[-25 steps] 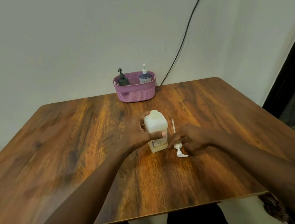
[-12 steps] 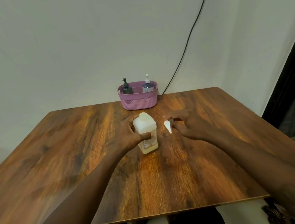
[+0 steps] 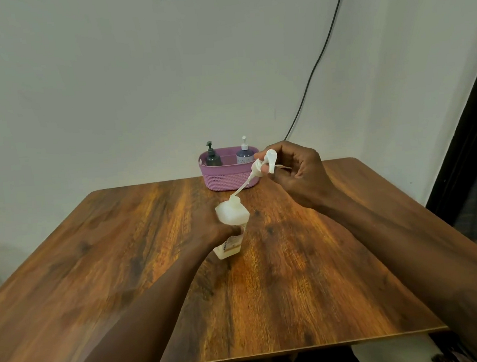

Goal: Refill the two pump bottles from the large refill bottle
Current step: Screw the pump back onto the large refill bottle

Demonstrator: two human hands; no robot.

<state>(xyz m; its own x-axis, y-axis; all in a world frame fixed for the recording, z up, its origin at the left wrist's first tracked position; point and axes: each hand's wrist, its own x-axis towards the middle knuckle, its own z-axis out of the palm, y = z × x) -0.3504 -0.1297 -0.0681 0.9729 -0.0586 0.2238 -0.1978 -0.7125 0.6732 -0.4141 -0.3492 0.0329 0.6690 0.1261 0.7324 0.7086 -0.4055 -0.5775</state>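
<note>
Hands, two of them, are working mid-table: left hand is wrapping its fingers around the one large refill bottle, which is standing on the wooden table near its centre, tilted slightly; right hand is pinching the single white pump head between fingertips, raised above and right of the bottle. One thin dip tube is running from the pump head down to the bottle's open neck; whether its tip is sitting inside the neck is hard to tell. Two pump bottles are standing upright in the one pink basket at the table's far edge: one dark pump bottle on the left, one purple pump bottle with white pump on the right, lower halves hidden by the basket wall. Refill bottle's label is mostly being covered by the left hand, text unreadable. One black cable is running down the wall behind.
</note>
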